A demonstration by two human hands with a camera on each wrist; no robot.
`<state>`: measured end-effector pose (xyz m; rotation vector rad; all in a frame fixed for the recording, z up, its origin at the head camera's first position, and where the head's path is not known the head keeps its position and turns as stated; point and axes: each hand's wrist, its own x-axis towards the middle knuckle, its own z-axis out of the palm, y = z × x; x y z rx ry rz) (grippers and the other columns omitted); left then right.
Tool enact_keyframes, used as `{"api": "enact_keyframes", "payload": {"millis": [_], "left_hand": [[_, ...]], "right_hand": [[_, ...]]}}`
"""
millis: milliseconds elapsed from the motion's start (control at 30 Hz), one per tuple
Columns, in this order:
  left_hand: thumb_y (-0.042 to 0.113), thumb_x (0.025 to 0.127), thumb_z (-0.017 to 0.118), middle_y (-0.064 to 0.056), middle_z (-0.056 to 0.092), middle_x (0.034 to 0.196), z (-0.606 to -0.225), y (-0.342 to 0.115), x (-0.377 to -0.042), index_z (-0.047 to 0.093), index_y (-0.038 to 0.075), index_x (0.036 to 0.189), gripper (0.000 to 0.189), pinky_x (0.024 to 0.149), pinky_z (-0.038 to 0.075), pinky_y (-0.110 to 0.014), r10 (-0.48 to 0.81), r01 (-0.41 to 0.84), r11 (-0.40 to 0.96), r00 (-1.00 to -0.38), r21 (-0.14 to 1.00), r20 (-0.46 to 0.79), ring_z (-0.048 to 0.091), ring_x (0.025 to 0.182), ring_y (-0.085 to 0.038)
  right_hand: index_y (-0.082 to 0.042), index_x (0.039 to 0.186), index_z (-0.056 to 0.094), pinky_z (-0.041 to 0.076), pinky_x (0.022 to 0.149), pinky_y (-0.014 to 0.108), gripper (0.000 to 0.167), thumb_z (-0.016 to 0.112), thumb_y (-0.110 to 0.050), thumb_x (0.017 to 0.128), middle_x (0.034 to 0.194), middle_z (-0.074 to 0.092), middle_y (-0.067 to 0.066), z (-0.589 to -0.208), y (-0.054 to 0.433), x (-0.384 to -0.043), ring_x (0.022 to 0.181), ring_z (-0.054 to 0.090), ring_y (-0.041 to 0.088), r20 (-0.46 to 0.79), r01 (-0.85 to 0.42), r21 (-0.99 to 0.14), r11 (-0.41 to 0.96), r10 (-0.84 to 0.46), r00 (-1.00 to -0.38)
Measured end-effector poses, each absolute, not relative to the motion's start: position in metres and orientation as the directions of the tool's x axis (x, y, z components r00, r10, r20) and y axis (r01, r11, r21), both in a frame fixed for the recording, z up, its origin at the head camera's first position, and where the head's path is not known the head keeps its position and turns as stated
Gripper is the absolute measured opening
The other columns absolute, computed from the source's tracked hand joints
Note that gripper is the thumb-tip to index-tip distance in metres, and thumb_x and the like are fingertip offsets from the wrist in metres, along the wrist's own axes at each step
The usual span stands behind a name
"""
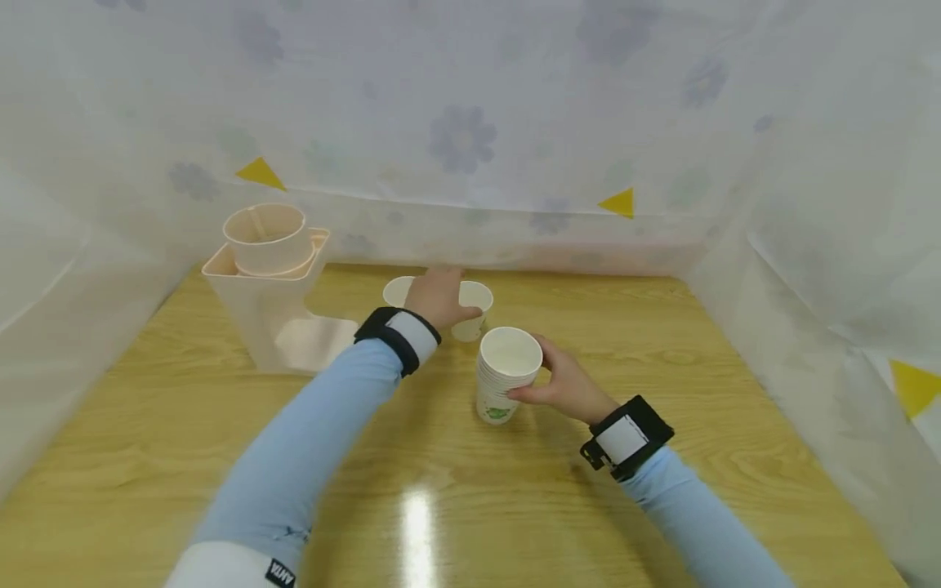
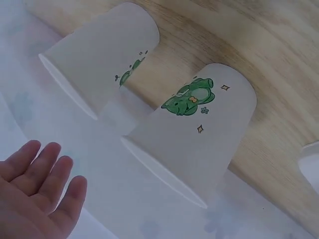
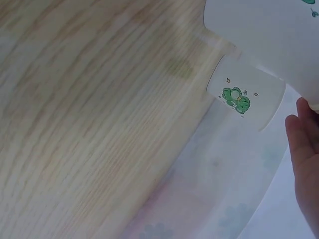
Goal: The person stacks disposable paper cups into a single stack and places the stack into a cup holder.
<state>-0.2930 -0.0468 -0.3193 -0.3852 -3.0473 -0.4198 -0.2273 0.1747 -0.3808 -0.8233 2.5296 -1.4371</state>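
Two white paper cups stand upright side by side at the back of the table: a left cup and a right cup. Above and between them is my left hand, covering part of both in the head view. The left wrist view has its loosely bent fingers apart from both cups, which carry green cartoon prints. Nearer to me, a stack of nested paper cups stands on the table. My right hand grips this stack from the right, thumb in front and fingers behind.
A pale pink holder with a round open top and a low shelf stands at the left. The wooden table is bounded by a flowered white sheet at the back and sides, with yellow triangles on it.
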Motion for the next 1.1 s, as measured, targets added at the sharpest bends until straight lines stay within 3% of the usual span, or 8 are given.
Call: {"api": "enact_keyframes", "payload": {"millis": [267,433,600,767,1100], "left_hand": [[0.06,0.07,0.07,-0.01,0.058,0.125,-0.343,-0.033,-0.321,0.058,0.006,0.12,0.074,0.101,0.037,-0.045,0.194,0.191,0.974,-0.981,0.119,-0.012,0.048,0.121,-0.03],[0.054,0.07,0.074,-0.007,0.059,0.125,-0.353,-0.037,-0.328,0.061,0.009,0.114,0.064,0.101,0.031,-0.047,0.139,0.13,0.982,-0.989,0.138,-0.056,0.044,0.123,-0.031],[0.052,0.072,0.072,-0.007,0.061,0.122,-0.351,-0.039,-0.329,0.06,0.009,0.112,0.059,0.102,0.029,-0.048,0.133,0.129,0.979,-0.991,0.16,-0.017,0.048,0.12,-0.03],[0.052,0.071,0.073,-0.007,0.065,0.112,-0.34,-0.036,-0.325,0.058,0.009,0.11,0.06,0.101,0.032,-0.048,0.15,0.149,0.971,-0.989,0.185,0.01,0.053,0.112,-0.03],[0.05,0.074,0.071,-0.013,0.062,0.117,-0.316,-0.035,-0.314,0.05,0.004,0.122,0.07,0.097,0.04,-0.045,0.176,0.174,0.961,-0.984,0.216,0.007,0.055,0.111,-0.032]], "right_hand": [[-0.01,0.135,0.044,0.039,0.101,0.049,0.074,0.081,-0.018,0.071,0.127,0.056,0.008,-0.386,0.169,-0.222,0.118,0.052,0.026,0.183,-0.417,-0.82,0.392,-0.511,-0.84],[-0.01,0.135,0.044,0.039,0.101,0.049,0.073,0.081,-0.018,0.072,0.127,0.056,0.008,-0.386,0.164,-0.218,0.119,0.052,0.025,0.168,-0.409,-0.823,0.394,-0.519,-0.838],[-0.009,0.136,0.043,0.038,0.102,0.05,0.073,0.08,-0.015,0.073,0.128,0.055,0.01,-0.381,0.163,-0.215,0.12,0.051,0.027,0.167,-0.412,-0.82,0.397,-0.523,-0.836],[-0.009,0.136,0.042,0.038,0.102,0.051,0.074,0.08,-0.016,0.073,0.129,0.054,0.011,-0.377,0.166,-0.214,0.12,0.051,0.029,0.161,-0.41,-0.816,0.407,-0.523,-0.837],[-0.009,0.136,0.042,0.038,0.103,0.05,0.075,0.08,-0.017,0.072,0.129,0.055,0.01,-0.378,0.171,-0.22,0.121,0.051,0.027,0.16,-0.415,-0.811,0.413,-0.525,-0.836]]}}
